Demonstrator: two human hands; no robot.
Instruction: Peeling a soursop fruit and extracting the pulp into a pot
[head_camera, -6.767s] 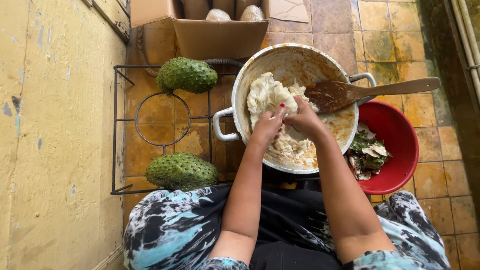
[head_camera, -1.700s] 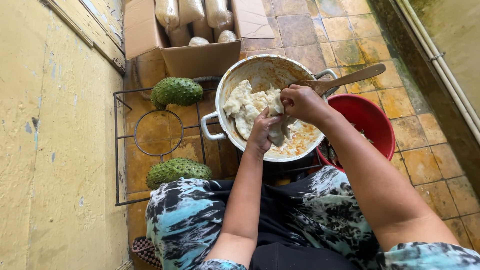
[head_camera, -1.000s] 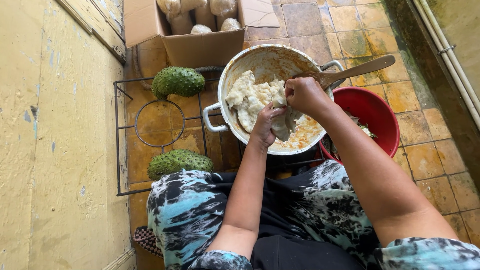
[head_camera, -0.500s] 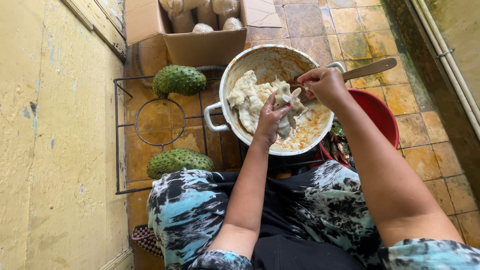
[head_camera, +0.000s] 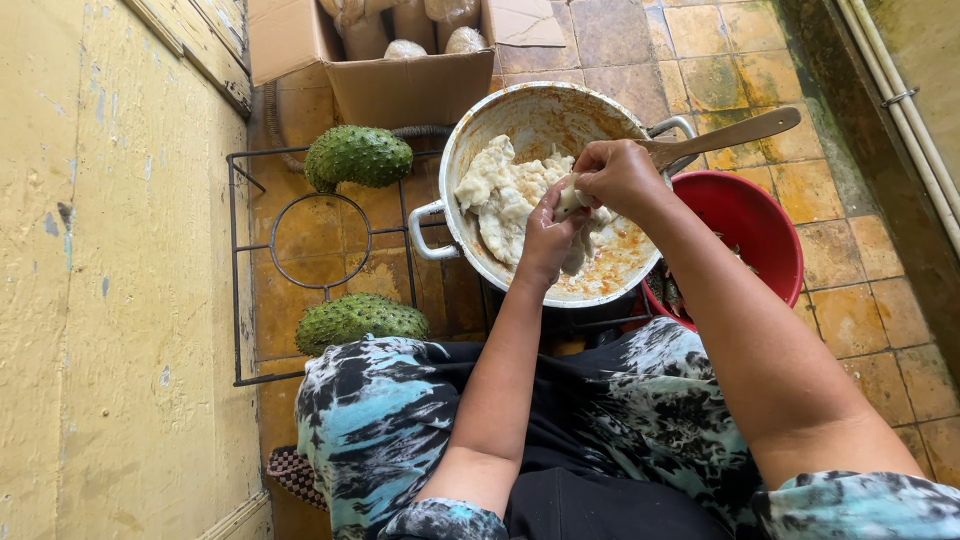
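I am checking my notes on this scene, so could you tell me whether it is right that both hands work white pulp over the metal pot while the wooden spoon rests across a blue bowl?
Not quite: in the head view the bowl is red, not blue. Left hand and right hand do work white pulp over the metal pot, the wooden spoon across it.

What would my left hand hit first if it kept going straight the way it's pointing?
The left hand points up and away, toward the white fruit pulp it already touches; past that, likely the metal pot wall, though depth is unclear.
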